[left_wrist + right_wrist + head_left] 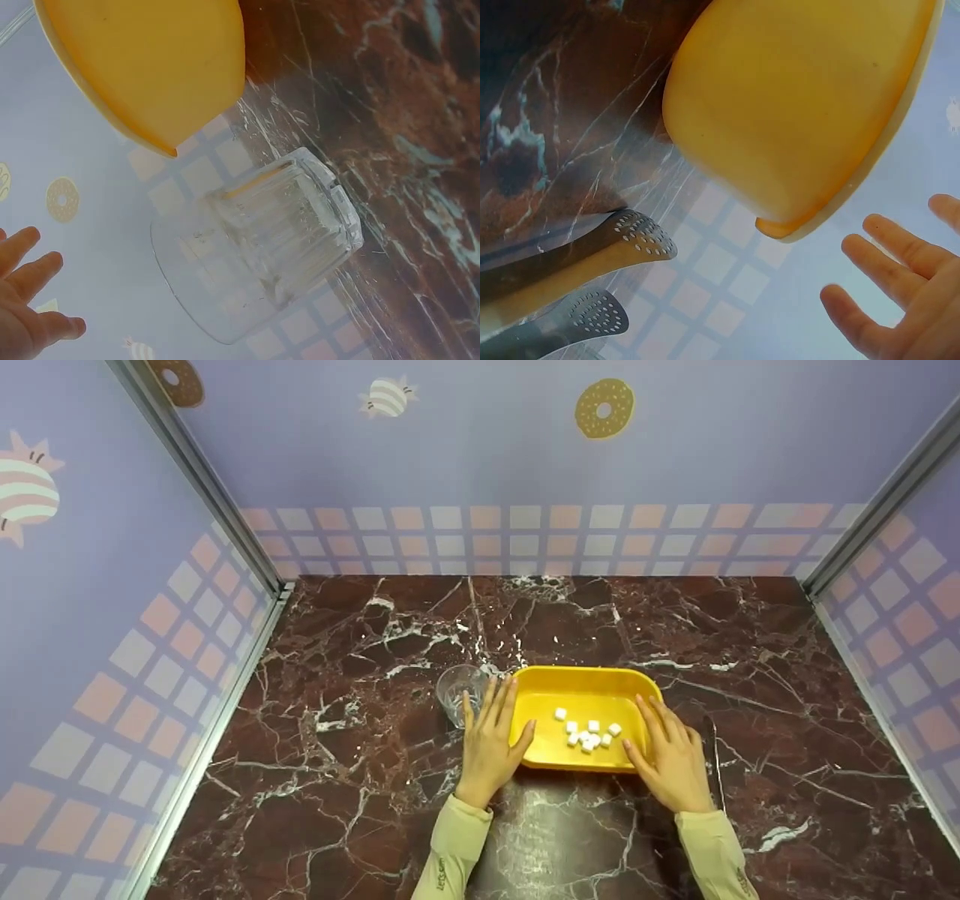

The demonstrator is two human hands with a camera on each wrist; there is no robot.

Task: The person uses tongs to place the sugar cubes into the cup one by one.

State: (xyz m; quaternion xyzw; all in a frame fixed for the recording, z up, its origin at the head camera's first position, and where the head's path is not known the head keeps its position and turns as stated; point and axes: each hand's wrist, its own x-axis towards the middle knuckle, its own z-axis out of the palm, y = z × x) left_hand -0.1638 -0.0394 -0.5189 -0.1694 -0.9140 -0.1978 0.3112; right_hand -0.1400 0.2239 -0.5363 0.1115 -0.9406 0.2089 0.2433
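Observation:
A yellow rectangular basin (585, 670) sits on the table with several small white cubes (587, 738) loose on its floor. My left hand (487, 739) is over its left end, fingers straight and spread. At the opposite end my right hand (675, 757) is held the same way, fingers spread above the rim. Neither hand grips anything; in the wrist views the fingers show apart from the basin's walls. Just left of the basin stands a clear drinking glass (285, 217), partly hidden by my left fingers in the head view.
Metal tongs (641, 236) with perforated ends lie right of the basin, beside my right hand. White specks (517, 643) dot the dark marbled table (360, 810) behind the basin. Patterned purple panels (495, 457) enclose the table at the back and both sides.

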